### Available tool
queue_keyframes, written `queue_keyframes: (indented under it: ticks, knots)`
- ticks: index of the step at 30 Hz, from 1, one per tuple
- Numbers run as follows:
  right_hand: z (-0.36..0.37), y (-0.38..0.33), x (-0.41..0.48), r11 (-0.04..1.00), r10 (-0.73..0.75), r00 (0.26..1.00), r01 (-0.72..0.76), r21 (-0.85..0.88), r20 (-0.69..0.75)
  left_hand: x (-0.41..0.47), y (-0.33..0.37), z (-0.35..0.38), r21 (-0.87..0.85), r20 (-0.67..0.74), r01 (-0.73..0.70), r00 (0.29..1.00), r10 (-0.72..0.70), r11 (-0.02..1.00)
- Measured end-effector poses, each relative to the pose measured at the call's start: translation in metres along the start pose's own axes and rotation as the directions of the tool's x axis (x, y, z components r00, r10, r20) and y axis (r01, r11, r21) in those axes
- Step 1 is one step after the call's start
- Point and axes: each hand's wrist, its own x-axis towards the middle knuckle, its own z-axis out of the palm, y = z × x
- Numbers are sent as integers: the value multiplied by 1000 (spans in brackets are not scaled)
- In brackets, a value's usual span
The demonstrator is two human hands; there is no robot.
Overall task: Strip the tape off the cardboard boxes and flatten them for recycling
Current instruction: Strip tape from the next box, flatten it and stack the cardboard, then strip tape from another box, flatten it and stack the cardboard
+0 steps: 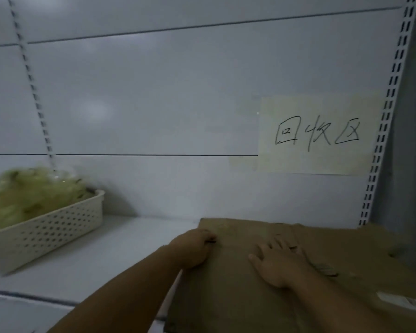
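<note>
Flattened brown cardboard box (226, 296) on white shelf (94, 260): left hand (192, 248) grip curled on its left edge, right hand (279, 263) splayed flat mid-panel, holding nothing.

Dim, grey, low-contrast light; soft glare patches on the pale shelf back panel (135, 111); left edge blurs, straight lines bow.

Dim white shelf (111, 239), panelled wall (154, 104) (slotted uprights)
</note>
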Motion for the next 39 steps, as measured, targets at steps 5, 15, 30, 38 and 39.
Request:
queue_keyframes:
  ticks: [5,15,30,38,39]
  knots:
    - [-22,-22,-5,996,68,996,-71,-44,-62,-71,-33,-63,290,-68,37,998,-17,956]
    - [-27,-396,-94,537,-833,434,784,-312,-344,-332,-241,-213,420,-194,500,865,-463,757]
    - [42,-733,-157,304,-952,288,926,-222,-99,-534,-504,-285,248,-465,821,567,-680,515]
    - [42,-851,-83,240,-969,217,943,-230,-119,-535,-611,-313,291,-437,838,546,-715,462]
    - [40,-867,-74,228,-972,207,945,-236,-109,-536,-622,-320,247,-455,856,516,-726,454]
